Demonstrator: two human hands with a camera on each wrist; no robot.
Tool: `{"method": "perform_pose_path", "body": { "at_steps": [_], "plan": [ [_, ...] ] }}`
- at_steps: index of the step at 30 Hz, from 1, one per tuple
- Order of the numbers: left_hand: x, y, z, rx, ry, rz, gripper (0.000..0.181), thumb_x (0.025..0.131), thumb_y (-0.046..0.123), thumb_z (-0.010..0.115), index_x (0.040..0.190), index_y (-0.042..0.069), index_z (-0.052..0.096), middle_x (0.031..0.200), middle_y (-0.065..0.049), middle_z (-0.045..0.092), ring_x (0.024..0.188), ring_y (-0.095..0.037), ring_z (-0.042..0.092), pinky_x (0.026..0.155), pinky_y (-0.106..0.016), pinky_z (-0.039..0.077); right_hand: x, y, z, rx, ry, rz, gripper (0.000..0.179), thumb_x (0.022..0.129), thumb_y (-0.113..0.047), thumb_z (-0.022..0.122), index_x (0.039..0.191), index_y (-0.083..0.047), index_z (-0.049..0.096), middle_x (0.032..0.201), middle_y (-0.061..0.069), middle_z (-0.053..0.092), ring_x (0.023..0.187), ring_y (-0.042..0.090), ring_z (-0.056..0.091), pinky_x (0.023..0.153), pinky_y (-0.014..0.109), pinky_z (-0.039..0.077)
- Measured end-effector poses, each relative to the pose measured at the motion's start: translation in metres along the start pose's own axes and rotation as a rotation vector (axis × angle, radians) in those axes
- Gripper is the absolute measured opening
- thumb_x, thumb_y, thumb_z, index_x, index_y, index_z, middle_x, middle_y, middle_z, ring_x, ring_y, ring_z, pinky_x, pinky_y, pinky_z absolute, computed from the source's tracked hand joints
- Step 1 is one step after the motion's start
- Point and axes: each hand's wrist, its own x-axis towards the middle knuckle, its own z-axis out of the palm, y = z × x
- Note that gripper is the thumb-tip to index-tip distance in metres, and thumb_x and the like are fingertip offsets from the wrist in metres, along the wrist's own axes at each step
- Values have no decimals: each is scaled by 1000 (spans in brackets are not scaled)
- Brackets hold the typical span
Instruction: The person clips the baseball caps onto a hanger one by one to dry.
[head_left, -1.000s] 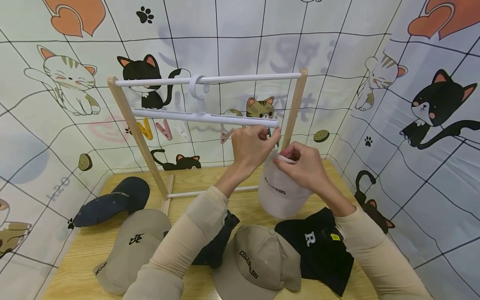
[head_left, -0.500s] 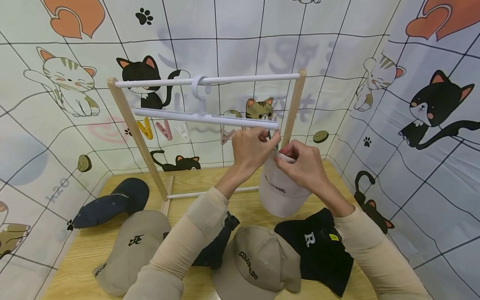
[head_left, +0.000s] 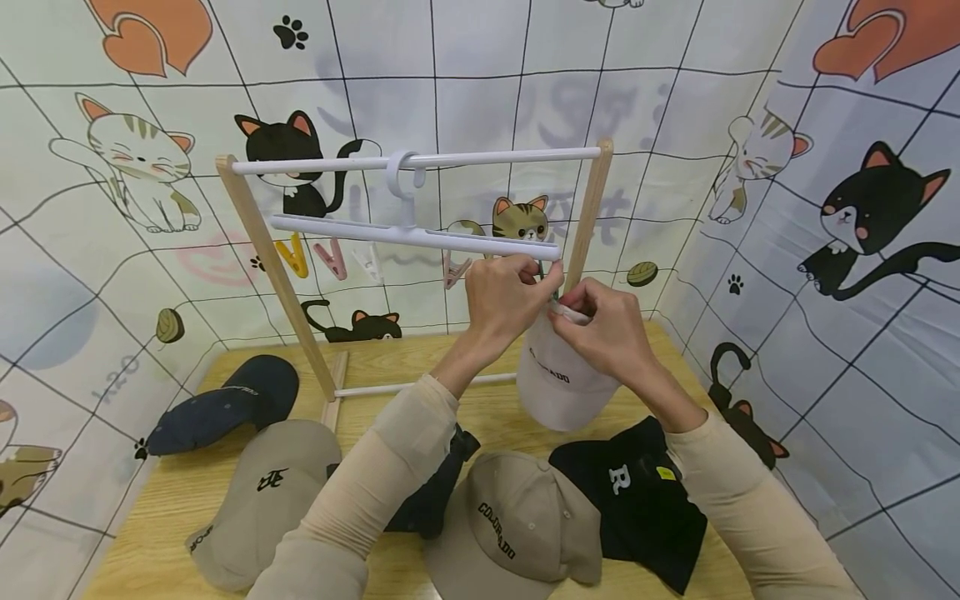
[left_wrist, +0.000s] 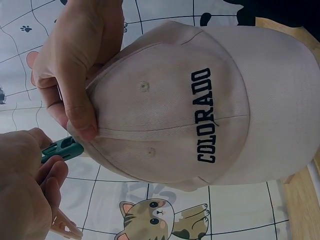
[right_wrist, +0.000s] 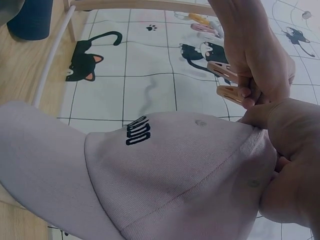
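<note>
A pale pink cap lettered COLORADO hangs brim down from my right hand, whose thumb and fingers pinch the top of its crown. My left hand pinches a green clip under the right end of the white hanger. In the left wrist view, the clip's tip is right at the pinched fold of the crown. Yellow, pink and white clips hang farther left on the hanger, and a pale pink clip hangs near my left hand.
The hanger hooks over the white rod of a wooden-legged rack. On the table lie a navy cap, two beige caps, a black cap marked R, and a dark cap partly behind my left sleeve.
The pink cap has risen slightly toward the green clip with my right hand. My left hand keeps nearly the same place under the hanger's end.
</note>
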Motion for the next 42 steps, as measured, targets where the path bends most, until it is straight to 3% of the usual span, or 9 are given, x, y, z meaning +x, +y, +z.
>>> {"method": "perform_pose_path", "body": {
  "at_steps": [11, 20, 33, 42],
  "plan": [
    [1, -1, -7, 23, -13, -13, 41, 95, 25, 83, 58, 12, 69, 56, 0, 71, 51, -8, 44, 58, -18, 22, 2, -2, 7, 8, 13, -15, 17, 94, -3, 88, 94, -2, 71, 82, 13, 79, 68, 14, 68, 65, 10, 47],
    [2, -1, -7, 49, -21, 4, 43, 95, 26, 85, 57, 12, 69, 55, 0, 69, 49, -11, 52, 56, -16, 23, 1, -2, 9, -8, 43, -27, 16, 92, -2, 88, 95, -1, 72, 83, 15, 80, 70, 22, 73, 67, 5, 46],
    [1, -3, -5, 67, -30, 10, 43, 95, 26, 86, 58, 12, 69, 55, 0, 69, 49, -10, 49, 55, -15, 22, 1, -1, 12, -26, 79, -80, 16, 92, 1, 87, 95, 2, 71, 85, 18, 80, 72, 29, 76, 70, 2, 42],
    [0, -2, -7, 59, -35, -14, 43, 95, 27, 87, 59, 12, 70, 54, 0, 66, 50, -8, 42, 54, -15, 22, 5, -2, 14, -31, 101, -136, 14, 91, 3, 85, 94, 2, 71, 84, 17, 79, 69, 27, 73, 70, 3, 42]
  ]
}}
